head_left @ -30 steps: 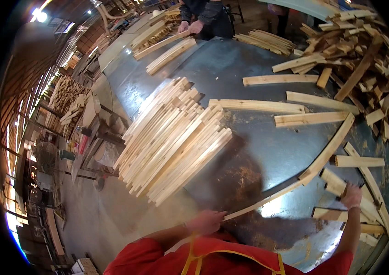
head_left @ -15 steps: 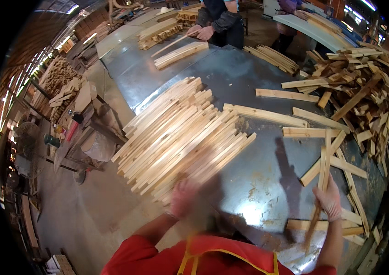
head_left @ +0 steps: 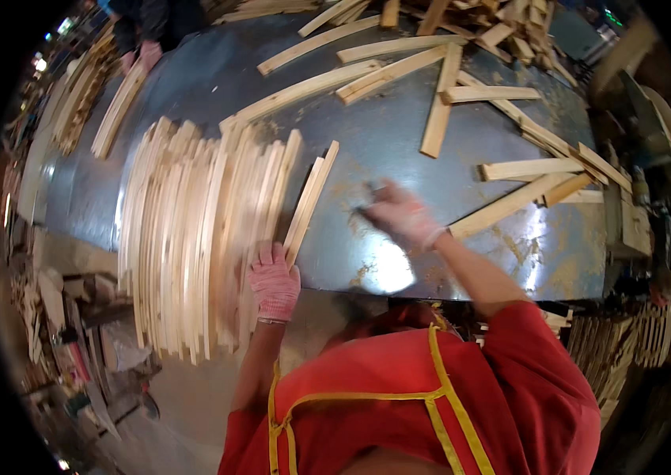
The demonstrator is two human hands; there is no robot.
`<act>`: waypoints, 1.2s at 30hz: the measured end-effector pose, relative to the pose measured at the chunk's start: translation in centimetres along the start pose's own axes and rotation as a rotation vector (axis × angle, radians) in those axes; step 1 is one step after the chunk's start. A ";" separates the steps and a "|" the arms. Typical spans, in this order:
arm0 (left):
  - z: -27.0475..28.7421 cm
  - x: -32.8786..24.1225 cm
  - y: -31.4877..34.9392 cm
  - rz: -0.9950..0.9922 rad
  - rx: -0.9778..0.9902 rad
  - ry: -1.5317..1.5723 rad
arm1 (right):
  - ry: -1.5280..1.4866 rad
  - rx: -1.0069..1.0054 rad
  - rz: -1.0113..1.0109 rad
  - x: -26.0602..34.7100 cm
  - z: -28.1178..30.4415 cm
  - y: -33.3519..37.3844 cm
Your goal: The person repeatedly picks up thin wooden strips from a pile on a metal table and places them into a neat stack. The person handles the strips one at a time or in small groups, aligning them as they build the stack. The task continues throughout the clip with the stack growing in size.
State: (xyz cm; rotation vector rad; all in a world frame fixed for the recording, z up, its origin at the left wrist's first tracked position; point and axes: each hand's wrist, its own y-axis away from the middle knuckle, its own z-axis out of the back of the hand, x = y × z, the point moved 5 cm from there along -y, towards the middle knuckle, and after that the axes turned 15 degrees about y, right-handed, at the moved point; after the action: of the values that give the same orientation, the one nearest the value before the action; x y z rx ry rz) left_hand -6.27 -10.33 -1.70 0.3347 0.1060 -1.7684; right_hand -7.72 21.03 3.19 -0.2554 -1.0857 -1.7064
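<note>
A wide stack of pale thin wooden slats [head_left: 185,237] lies on the grey metal table [head_left: 399,150], overhanging its near edge. My left hand [head_left: 274,281], in a pink glove, rests flat against the near ends of the slats at the stack's right side. It sits just below two loose slats [head_left: 309,199] that lean against the stack. My right hand [head_left: 399,218], in a pale glove and blurred by motion, hovers over bare sawdust-marked metal to the right of those slats, with nothing visible in it.
Longer planks [head_left: 438,103] lie scattered across the far and right side of the table, with a heap of offcuts [head_left: 509,24] behind. Another person's hands [head_left: 142,55] rest on a second slat bundle [head_left: 118,111] at the far left. More slats [head_left: 628,348] are stacked low on the right.
The view has swung, so the stack now runs toward me. The slat my right hand carried is no longer in it. My left hand has come onto the stack's near ends.
</note>
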 end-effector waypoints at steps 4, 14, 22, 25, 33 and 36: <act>1.1 2.3 0.4 -0.059 -0.236 -0.075 | 0.734 -0.228 -0.009 -14.4 11.1 1.9; -2.7 -16.0 -3.2 -0.269 0.346 0.621 | 1.045 -0.104 0.095 -9.5 13.0 0.7; -6.1 -20.5 -8.1 0.343 0.372 1.286 | -0.353 -0.219 0.213 -4.3 11.1 -12.4; -3.4 -15.4 -7.5 0.281 0.205 0.826 | 0.601 -0.779 -0.012 -9.7 15.3 -16.0; 0.1 0.0 2.2 -0.036 -0.195 -0.078 | 0.414 -0.762 -0.226 -17.1 12.4 -11.7; 1.4 0.1 2.0 0.021 -0.134 -0.098 | -0.517 -0.343 -0.064 -18.9 6.9 -8.5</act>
State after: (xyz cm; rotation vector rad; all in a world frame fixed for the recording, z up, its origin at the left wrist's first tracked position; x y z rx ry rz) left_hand -4.55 -11.23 -0.21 0.1515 0.1491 -1.7444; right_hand -9.03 38.89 -9.37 -0.9282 -1.1645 -1.9350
